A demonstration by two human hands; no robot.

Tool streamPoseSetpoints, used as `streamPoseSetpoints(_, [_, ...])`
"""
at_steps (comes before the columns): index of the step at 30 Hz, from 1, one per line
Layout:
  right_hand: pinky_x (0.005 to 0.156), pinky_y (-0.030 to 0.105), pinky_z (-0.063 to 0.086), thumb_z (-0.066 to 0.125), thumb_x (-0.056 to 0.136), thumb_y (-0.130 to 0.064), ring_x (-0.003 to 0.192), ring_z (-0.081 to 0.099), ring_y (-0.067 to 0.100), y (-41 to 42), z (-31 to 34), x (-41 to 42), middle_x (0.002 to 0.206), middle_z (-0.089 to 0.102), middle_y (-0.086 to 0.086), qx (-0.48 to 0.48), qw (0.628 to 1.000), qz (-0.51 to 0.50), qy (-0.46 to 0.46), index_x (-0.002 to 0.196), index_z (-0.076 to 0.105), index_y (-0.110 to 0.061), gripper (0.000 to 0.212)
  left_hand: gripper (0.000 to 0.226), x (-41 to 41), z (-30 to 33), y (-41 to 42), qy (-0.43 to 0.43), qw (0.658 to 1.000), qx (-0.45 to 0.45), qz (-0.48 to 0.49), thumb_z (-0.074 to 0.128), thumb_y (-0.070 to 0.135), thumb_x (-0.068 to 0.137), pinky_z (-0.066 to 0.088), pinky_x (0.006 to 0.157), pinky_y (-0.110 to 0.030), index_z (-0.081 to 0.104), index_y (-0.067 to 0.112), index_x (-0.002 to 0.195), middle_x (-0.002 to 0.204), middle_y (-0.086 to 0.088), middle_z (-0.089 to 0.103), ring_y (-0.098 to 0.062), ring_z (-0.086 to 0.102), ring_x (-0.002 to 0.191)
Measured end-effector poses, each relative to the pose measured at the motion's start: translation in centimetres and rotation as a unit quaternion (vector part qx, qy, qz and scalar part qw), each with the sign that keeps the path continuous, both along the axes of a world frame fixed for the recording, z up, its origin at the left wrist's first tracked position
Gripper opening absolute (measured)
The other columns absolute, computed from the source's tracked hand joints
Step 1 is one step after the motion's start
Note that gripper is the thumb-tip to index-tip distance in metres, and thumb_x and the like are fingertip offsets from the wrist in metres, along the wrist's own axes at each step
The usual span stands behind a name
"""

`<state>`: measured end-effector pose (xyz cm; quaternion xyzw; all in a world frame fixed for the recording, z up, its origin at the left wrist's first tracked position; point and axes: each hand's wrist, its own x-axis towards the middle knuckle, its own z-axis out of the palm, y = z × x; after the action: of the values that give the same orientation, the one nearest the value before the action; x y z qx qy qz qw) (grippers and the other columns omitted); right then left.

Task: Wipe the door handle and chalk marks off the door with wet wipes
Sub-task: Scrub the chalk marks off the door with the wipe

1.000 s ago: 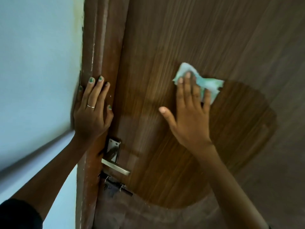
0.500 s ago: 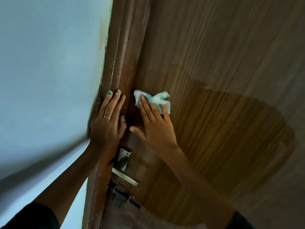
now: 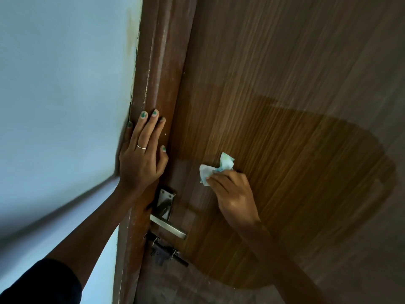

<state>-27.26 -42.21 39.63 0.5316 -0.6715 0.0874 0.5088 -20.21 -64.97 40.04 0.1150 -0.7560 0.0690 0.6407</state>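
Note:
The brown wood-grain door (image 3: pixel 274 73) fills the right of the view, with a large darker wet patch (image 3: pixel 306 183) across it. My right hand (image 3: pixel 232 194) pinches a crumpled white-green wet wipe (image 3: pixel 215 170) at its fingertips, close to the door surface above the handle. The metal lever handle (image 3: pixel 168 226) on its plate (image 3: pixel 165 204) sits below and left of that hand. My left hand (image 3: pixel 142 154) lies flat, fingers spread, on the reddish door frame (image 3: pixel 160 62). No chalk marks are visible.
A dark sliding bolt latch (image 3: pixel 166 253) sits just below the handle. A pale blue wall (image 3: pixel 61 84) runs along the left of the frame. My dark sleeve (image 3: pixel 41 284) shows at the bottom left.
My right hand swept the wipe left across the door to the frame, then came down and right, bunching the wipe into its fingertips. My left hand stayed on the frame.

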Motion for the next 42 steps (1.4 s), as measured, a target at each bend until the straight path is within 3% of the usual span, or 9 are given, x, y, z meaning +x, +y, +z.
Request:
streamPoseSetpoints(5, [0.074, 0.030, 0.047, 0.057, 0.081, 0.000, 0.088, 0.056, 0.017, -0.1, 1.2, 1.0, 0.089, 0.068, 0.006, -0.018, 0.996, 0.005, -0.082, 0.090, 0.069, -0.007, 0.016, 0.048, 0.1, 0.1, 0.0, 0.006, 1.000, -0.004, -0.005, 0.044, 0.018, 0.090, 0.017, 0.118, -0.035, 0.046, 0.007, 0.137, 0.145, -0.013, 0.043, -0.028, 0.030, 0.139])
streamPoseSetpoints(8, [0.080, 0.021, 0.047, 0.057, 0.083, 0.005, 0.089, 0.058, 0.014, 0.2, 3.4, 2.5, 0.092, 0.065, 0.006, -0.118, 0.971, 0.050, -0.200, 0.093, 0.068, -0.005, 0.018, 0.049, 0.1, 0.0, 0.0, 0.009, 1.000, 0.002, -0.016, 0.045, 0.017, 0.090, 0.026, 0.115, -0.041, 0.046, 0.007, 0.137, 0.146, -0.011, 0.041, -0.027, 0.030, 0.140])
streamPoseSetpoints(11, [0.070, 0.013, 0.047, 0.063, 0.084, 0.003, 0.082, 0.057, 0.006, 1.1, 5.6, 3.2, 0.094, 0.060, 0.002, -0.214, 0.942, 0.052, -0.252, 0.097, 0.065, -0.005, 0.015, 0.047, -0.1, 0.0, 0.0, 0.015, 1.000, -0.002, -0.013, 0.045, 0.017, 0.089, 0.025, 0.116, -0.040, 0.049, 0.008, 0.136, 0.146, -0.011, 0.042, -0.027, 0.031, 0.139])
streamPoseSetpoints(19, [0.063, 0.030, 0.037, 0.066, 0.077, -0.013, 0.072, 0.049, 0.017, 2.5, 6.1, 1.8, 0.079, 0.060, 0.004, -0.338, 0.927, -0.125, -0.106, 0.092, 0.054, -0.013, 0.019, 0.043, 0.0, 0.1, 0.0, 0.020, 1.000, -0.012, -0.011, 0.047, 0.015, 0.087, 0.015, 0.120, -0.034, 0.056, 0.007, 0.129, 0.144, -0.013, 0.044, -0.028, 0.032, 0.138])
streamPoseSetpoints(25, [0.055, 0.033, 0.045, 0.055, 0.091, -0.006, 0.079, 0.043, 0.020, 2.2, 5.5, 0.2, 0.087, 0.059, 0.007, -0.281, 0.950, -0.111, 0.080, 0.086, 0.067, -0.007, 0.013, 0.042, 0.0, 0.1, -0.1, 0.013, 1.000, -0.006, -0.016, 0.050, 0.015, 0.087, 0.020, 0.117, -0.038, 0.057, 0.009, 0.127, 0.144, -0.012, 0.043, -0.028, 0.031, 0.139])
streamPoseSetpoints(31, [0.078, 0.044, 0.049, 0.063, 0.088, -0.007, 0.107, 0.053, 0.026, 2.5, 2.7, 0.7, 0.113, 0.067, 0.013, -0.163, 0.974, -0.152, 0.043, 0.109, 0.068, -0.001, 0.022, 0.037, 0.0, 0.1, -0.1, 0.006, 1.000, 0.000, -0.019, 0.046, 0.017, 0.090, 0.020, 0.117, -0.039, 0.060, 0.011, 0.123, 0.145, -0.012, 0.043, -0.029, 0.030, 0.139])
streamPoseSetpoints(35, [0.113, 0.050, 0.017, 0.042, 0.096, -0.034, 0.142, 0.022, 0.028, 2.3, 0.6, 3.1, 0.151, 0.033, 0.013, -0.067, 0.956, -0.285, -0.030, 0.141, 0.041, -0.005, 0.054, 0.036, -0.1, 0.0, -0.1, 0.006, 1.000, 0.001, -0.025, 0.040, 0.020, 0.092, 0.030, 0.113, -0.045, 0.061, 0.011, 0.120, 0.145, -0.011, 0.042, -0.030, 0.032, 0.138])
streamPoseSetpoints(38, [0.116, 0.054, -0.003, 0.031, 0.097, -0.053, 0.147, 0.003, 0.027, 1.2, 1.0, 3.0, 0.159, 0.009, 0.010, -0.012, 0.933, -0.353, -0.070, 0.150, 0.018, -0.007, 0.072, 0.035, -0.1, 0.0, -0.1, 0.005, 1.000, 0.002, -0.031, 0.042, 0.019, 0.091, 0.035, 0.110, -0.048, 0.061, 0.011, 0.119, 0.145, -0.011, 0.042, -0.030, 0.032, 0.138])
streamPoseSetpoints(42, [0.111, 0.061, -0.008, 0.031, 0.094, -0.059, 0.147, -0.001, 0.027, -2.6, 2.8, 2.6, 0.159, -0.002, 0.010, 0.038, 0.929, -0.363, -0.056, 0.149, 0.011, -0.007, 0.079, 0.035, -0.1, -0.1, -0.2, 0.006, 0.999, -0.001, -0.036, 0.043, 0.019, 0.091, 0.037, 0.108, -0.049, 0.061, 0.011, 0.119, 0.144, -0.012, 0.043, -0.029, 0.032, 0.138])
